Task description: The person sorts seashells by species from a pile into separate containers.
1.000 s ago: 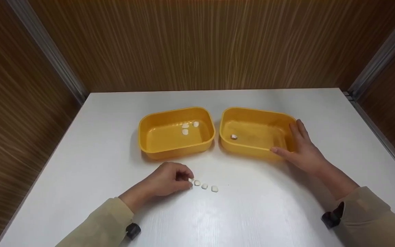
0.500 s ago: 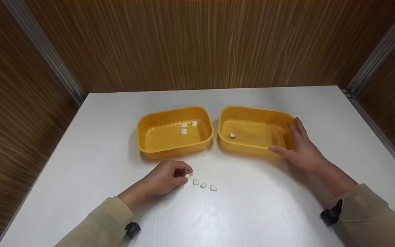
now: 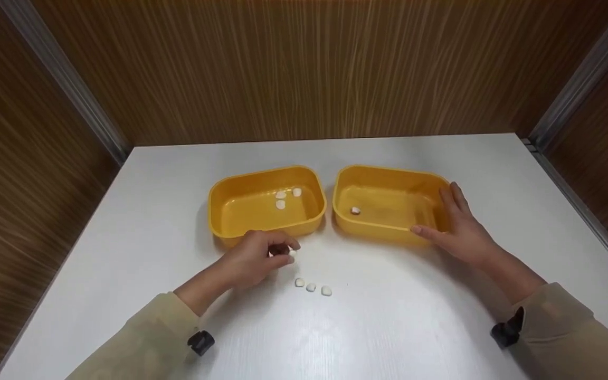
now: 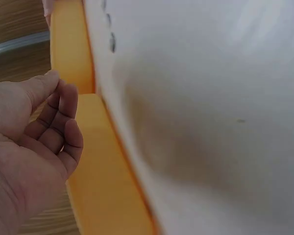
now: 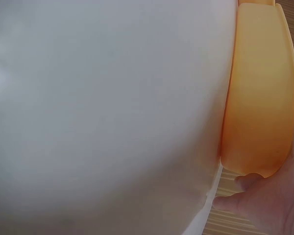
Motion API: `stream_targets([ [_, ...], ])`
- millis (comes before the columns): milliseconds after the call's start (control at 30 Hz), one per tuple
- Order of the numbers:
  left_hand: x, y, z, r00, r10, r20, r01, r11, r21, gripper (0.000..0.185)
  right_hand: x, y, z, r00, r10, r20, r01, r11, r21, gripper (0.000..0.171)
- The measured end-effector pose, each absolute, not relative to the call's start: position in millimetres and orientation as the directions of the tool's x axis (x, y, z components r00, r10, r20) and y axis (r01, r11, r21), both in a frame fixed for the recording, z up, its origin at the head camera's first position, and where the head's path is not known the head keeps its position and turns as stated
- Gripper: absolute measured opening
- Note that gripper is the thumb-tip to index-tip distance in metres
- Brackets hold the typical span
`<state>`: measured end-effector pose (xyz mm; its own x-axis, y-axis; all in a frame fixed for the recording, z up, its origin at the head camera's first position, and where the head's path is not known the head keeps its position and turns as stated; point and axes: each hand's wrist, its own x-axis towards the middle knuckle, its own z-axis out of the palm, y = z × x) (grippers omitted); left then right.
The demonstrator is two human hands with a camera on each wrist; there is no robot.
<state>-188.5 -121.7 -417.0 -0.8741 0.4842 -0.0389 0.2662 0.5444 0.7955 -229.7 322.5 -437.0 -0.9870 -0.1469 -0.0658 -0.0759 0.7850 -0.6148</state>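
In the head view my left hand point(image 3: 255, 259) pinches a small white pebble-like piece point(image 3: 293, 254) between thumb and fingertips, just in front of the left yellow bin point(image 3: 217, 211). The left wrist view shows its thumb and index tip meeting, other fingers curled; the piece is hidden there. Three similar white pieces point(image 3: 311, 287) lie in a short row on the table. My right hand point(image 3: 465, 235) holds the right end of the right yellow bin point(image 3: 372, 228), its thumb on the near rim and its fingers along the end wall.
Three white pieces point(image 3: 281, 204) lie inside the left bin and a single one point(image 3: 355, 210) in the right bin. Both bins stand side by side on a white table point(image 3: 378, 327), a narrow gap between them. Wood-grain panels point(image 3: 304, 68) close off the back and sides.
My left hand has picked up the leftmost white piece from the table row and moved it up toward the left bin. My right hand has stayed at the right bin.
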Motion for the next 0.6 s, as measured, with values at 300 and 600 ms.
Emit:
stream_targets([
  [300,-204.2,-98.1,-378.2,-0.841,0.537,0.059,0.385,0.520,0.762,0.018,-229.7,323.0,-438.0,-0.985,-0.158,-0.066,-0.084,0.782,-0.618,0.120],
  [600,-223.5,-75.0,-359.8,-0.840,0.533,0.101,0.389,0.462,0.797,0.022,-228.7,322.9,-436.2,-0.987,-0.148,-0.069,-0.075,0.786,-0.614,0.120],
])
